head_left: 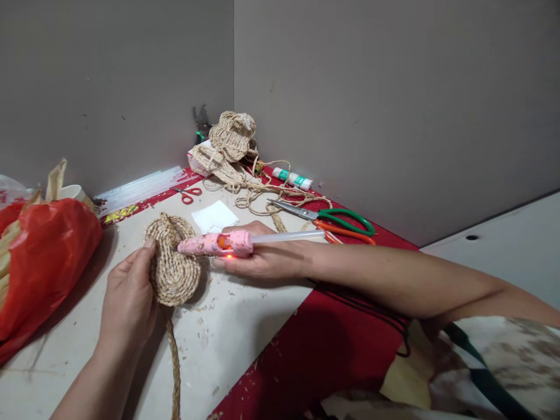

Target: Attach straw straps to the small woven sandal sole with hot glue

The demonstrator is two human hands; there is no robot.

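A coiled straw-braid piece (pixel 175 274), pinched in at its waist, is held up by my left hand (pixel 131 291), with the thumb on its left edge. A loose braid tail hangs from its bottom toward the front. My right hand (pixel 258 256) is closed around a pink glue gun (pixel 214 244) with a lit orange light and a clear glue stick in its rear. The gun's tip meets the upper right part of the coil.
Red plastic bag (pixel 55 251) at left; glue sticks (pixel 144 189), small red scissors (pixel 187 195) and white paper (pixel 214 217) behind. Braided piece (pixel 233 137), loose braid, white-green tube (pixel 292 178) and large scissors (pixel 341 220) lie farther back. Grey walls (pixel 371 105) close the corner.
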